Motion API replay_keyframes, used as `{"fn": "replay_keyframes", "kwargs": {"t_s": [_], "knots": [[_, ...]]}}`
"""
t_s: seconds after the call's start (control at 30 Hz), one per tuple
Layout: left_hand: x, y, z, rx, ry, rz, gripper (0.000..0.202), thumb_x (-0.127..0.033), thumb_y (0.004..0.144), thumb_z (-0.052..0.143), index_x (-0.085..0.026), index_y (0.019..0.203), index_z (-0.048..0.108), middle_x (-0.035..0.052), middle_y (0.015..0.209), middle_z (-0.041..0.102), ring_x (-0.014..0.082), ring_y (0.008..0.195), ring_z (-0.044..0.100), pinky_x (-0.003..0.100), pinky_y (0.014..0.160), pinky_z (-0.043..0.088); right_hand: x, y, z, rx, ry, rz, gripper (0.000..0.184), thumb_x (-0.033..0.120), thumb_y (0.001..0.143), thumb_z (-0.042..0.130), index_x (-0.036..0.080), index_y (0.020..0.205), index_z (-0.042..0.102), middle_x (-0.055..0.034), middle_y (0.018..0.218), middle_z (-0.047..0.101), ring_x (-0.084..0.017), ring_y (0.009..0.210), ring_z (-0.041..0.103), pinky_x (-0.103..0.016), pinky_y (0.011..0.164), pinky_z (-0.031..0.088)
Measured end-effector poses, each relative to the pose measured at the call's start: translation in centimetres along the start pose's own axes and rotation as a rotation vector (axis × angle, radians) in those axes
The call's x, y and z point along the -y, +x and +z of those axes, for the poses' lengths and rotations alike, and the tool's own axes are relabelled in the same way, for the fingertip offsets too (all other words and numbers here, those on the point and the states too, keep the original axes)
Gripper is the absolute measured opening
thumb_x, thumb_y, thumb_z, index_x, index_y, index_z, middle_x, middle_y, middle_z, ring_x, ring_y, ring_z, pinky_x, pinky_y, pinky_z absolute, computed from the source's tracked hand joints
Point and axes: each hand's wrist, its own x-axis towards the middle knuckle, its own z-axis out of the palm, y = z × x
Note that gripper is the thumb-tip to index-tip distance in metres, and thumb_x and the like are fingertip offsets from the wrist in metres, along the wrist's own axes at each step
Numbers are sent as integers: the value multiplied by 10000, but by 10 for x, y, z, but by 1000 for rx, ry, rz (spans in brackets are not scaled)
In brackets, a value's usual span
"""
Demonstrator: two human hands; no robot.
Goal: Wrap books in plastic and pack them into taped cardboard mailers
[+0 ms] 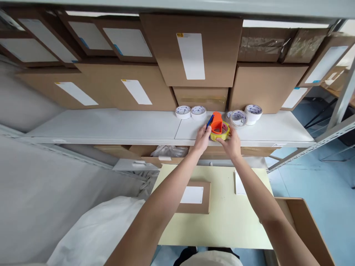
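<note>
An orange tape dispenser (pixel 217 119) with a yellow roll of tape (pixel 215 137) is at the front of the grey shelf, between my two hands. My left hand (pixel 203 139) closes on its left side, where a slim blue object (pixel 210 121), perhaps a pen, sticks up by my fingertips. From the right, my right hand (pixel 232 143) grips the yellow roll with thumb and fingers. Beyond my right fingers lie a clear roll of tape (pixel 239 118) and white rolls of tape (pixel 253 117). Two more white rolls (pixel 183 112) sit to the left.
Cardboard boxes (pixel 191 51) with white labels fill the back of the shelf (pixel 124 125). Below my arms, a labelled carton (pixel 206 197) and a white paper (pixel 239 184) lie on a pale yellow table (pixel 222 221). An open cardboard box (pixel 307 225) stands at the right.
</note>
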Motion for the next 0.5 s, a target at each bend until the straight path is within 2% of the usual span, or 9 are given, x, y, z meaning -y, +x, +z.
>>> {"fn": "replay_keyframes", "kwargs": {"t_s": [0.13, 0.2, 0.27, 0.33, 0.4, 0.5], "knots": [[14, 4, 2, -33, -56, -95, 625, -608, 886, 472, -184, 1346, 454, 152, 1356, 536, 257, 1292, 492, 423, 1052, 410, -8, 7, 3, 75, -53, -39, 807, 558, 819, 622, 171, 1439, 280, -190, 1364, 534, -324, 1219, 551, -499, 956, 491], [15, -5, -2, -41, -38, -46, 618, -600, 891, 470, -189, 1352, 429, 157, 1351, 537, 248, 1280, 507, 422, 1057, 411, -8, 0, -1, 72, -73, -77, 822, 546, 841, 599, 170, 1469, 227, -195, 1440, 457, -328, 1313, 469, -515, 1015, 450], [17, -25, -10, -53, 20, 43, 584, -586, 899, 465, -205, 1341, 436, 147, 1358, 531, 238, 1279, 508, 410, 1070, 403, -8, -19, -8, 45, -84, -109, 777, 508, 875, 564, 170, 1481, 213, -194, 1502, 372, -318, 1388, 374, -522, 1071, 401], [23, -57, -27, -76, 108, 120, 542, -558, 910, 458, -221, 1334, 443, 135, 1384, 509, 236, 1298, 487, 415, 1087, 387, -10, -52, -15, 27, -84, -114, 693, 442, 913, 521, 178, 1481, 224, -189, 1531, 323, -304, 1414, 333, -529, 1093, 378], [39, -97, -53, -92, 211, 137, 531, -527, 899, 489, -213, 1326, 454, 137, 1394, 499, 250, 1321, 456, 440, 1102, 368, -17, -99, -19, 45, -76, -74, 618, 377, 930, 496, 190, 1468, 256, -183, 1521, 343, -301, 1411, 342, -551, 1099, 369], [79, -165, -105, -128, 396, 16, 531, -515, 872, 502, -183, 1286, 486, 148, 1336, 539, 287, 1286, 480, 489, 1091, 370, -37, -190, -16, 200, -51, 129, 589, 342, 904, 518, 189, 1438, 323, -186, 1456, 441, -310, 1358, 428, -553, 1075, 407]]}}
